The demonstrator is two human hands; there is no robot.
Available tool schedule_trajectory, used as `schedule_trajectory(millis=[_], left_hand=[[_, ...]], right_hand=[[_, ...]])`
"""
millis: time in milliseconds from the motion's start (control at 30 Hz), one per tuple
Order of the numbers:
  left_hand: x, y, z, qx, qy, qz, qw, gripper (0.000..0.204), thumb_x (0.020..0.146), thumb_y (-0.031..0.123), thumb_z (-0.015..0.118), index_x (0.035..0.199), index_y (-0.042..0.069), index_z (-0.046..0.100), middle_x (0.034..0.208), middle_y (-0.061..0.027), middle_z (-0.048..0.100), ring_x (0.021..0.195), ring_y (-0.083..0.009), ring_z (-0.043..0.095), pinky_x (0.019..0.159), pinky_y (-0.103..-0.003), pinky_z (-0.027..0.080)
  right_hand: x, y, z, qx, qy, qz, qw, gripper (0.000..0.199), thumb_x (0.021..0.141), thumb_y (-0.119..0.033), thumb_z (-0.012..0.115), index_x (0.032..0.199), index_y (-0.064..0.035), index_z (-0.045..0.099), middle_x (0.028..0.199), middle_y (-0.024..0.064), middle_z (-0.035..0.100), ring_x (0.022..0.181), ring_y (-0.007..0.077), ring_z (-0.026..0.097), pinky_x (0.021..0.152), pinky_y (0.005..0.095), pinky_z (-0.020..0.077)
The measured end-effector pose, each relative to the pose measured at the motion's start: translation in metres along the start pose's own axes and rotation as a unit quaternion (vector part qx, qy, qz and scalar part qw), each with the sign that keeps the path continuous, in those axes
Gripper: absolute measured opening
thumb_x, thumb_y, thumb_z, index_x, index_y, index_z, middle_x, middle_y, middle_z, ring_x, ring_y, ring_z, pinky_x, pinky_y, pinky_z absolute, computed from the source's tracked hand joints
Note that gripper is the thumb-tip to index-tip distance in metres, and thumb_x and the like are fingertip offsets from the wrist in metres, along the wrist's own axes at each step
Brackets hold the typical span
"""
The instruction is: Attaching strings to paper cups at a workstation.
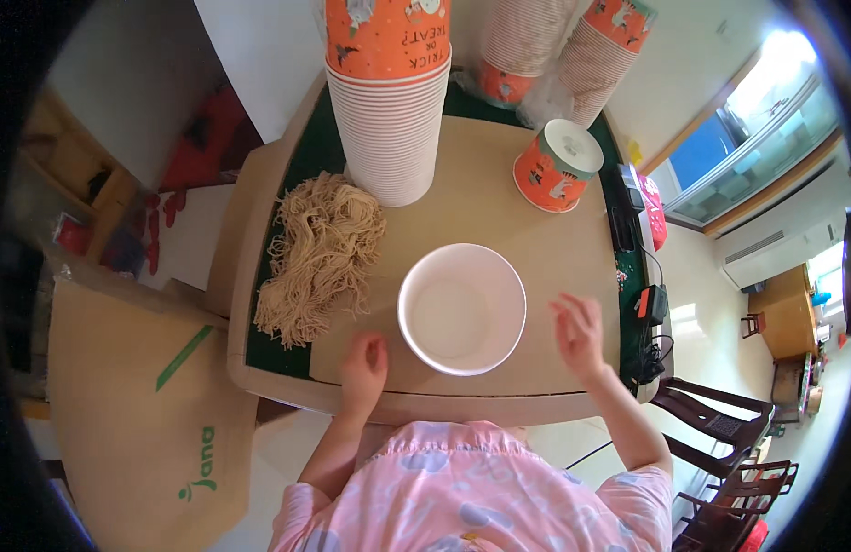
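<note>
A large white paper bucket [460,313] stands mouth up in front of me on the cardboard-covered table, and I see nothing in it. My left hand [365,362] is by the table's near edge, left of the bucket and apart from it. Its fingers are curled in, with nothing showing in them. To the right of the bucket my right hand [578,337] is raised, fingers loosely apart, slightly blurred and holding nothing. A heap of crinkled tan paper shreds or yarn-like strands [320,253] lies beyond my left hand.
Behind the heap rises a tall stack of nested orange-and-white buckets [384,120]. One orange bucket [559,167] sits upside down at the far right. More wrapped stacks [598,64] stand at the back. Cables and a black-and-orange box [651,303] line the right edge.
</note>
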State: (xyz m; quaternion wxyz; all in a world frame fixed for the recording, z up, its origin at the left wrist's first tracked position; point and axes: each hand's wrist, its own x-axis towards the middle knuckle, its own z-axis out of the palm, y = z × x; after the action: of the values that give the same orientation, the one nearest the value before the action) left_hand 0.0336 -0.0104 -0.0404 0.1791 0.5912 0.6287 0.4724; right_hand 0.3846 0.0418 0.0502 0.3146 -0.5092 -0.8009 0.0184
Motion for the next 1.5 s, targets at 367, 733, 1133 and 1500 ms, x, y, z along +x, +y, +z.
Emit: schedule_trajectory(millis=[367, 733, 1133, 1500], left_hand=[[0.019, -0.025, -0.021, 0.11, 0.057, -0.016, 0.992, 0.012, 0.078, 0.008, 0.068, 0.086, 0.006, 0.059, 0.089, -0.0128, 0.057, 0.089, -0.0324, 0.055, 0.079, -0.041, 0.045], [-0.05, 0.078, -0.042, -0.136, -0.209, 0.054, 0.967, 0.016, 0.077, 0.002, 0.07, 0.09, 0.004, 0.062, 0.098, -0.0104, 0.064, 0.085, -0.027, 0.065, 0.071, -0.034, 0.055], [-0.048, 0.081, -0.034, -0.075, -0.252, 0.084, 0.961, 0.013, 0.08, 0.006, 0.07, 0.09, 0.003, 0.063, 0.087, -0.0115, 0.064, 0.081, -0.027, 0.064, 0.07, -0.035, 0.052], [-0.049, 0.083, -0.029, -0.165, -0.358, 0.111, 0.912, 0.01, 0.077, 0.006, 0.07, 0.084, 0.004, 0.063, 0.082, -0.01, 0.063, 0.077, -0.028, 0.063, 0.069, -0.036, 0.051]], right_hand=[[-0.014, -0.081, 0.01, 0.3, 0.255, 0.136, 0.909, 0.009, 0.089, 0.005, 0.05, 0.088, 0.0024, 0.059, 0.09, 0.0129, 0.062, 0.082, 0.0203, 0.058, 0.076, 0.0297, 0.0474], [-0.055, -0.146, 0.077, 0.497, -0.315, 0.255, 0.768, 0.022, 0.096, -0.016, 0.053, 0.095, 0.0025, 0.065, 0.08, 0.0097, 0.063, 0.075, 0.0137, 0.06, 0.066, 0.0307, 0.0498], [-0.048, -0.147, 0.077, 0.544, -0.289, 0.381, 0.689, 0.029, 0.096, -0.024, 0.056, 0.093, 0.0019, 0.067, 0.079, 0.0004, 0.063, 0.072, 0.0072, 0.054, 0.064, 0.0235, 0.047], [-0.058, -0.129, 0.099, 0.614, -0.282, 0.391, 0.625, 0.025, 0.096, -0.021, 0.057, 0.097, 0.0018, 0.067, 0.086, 0.0032, 0.067, 0.077, 0.0092, 0.061, 0.07, 0.0238, 0.0507]])
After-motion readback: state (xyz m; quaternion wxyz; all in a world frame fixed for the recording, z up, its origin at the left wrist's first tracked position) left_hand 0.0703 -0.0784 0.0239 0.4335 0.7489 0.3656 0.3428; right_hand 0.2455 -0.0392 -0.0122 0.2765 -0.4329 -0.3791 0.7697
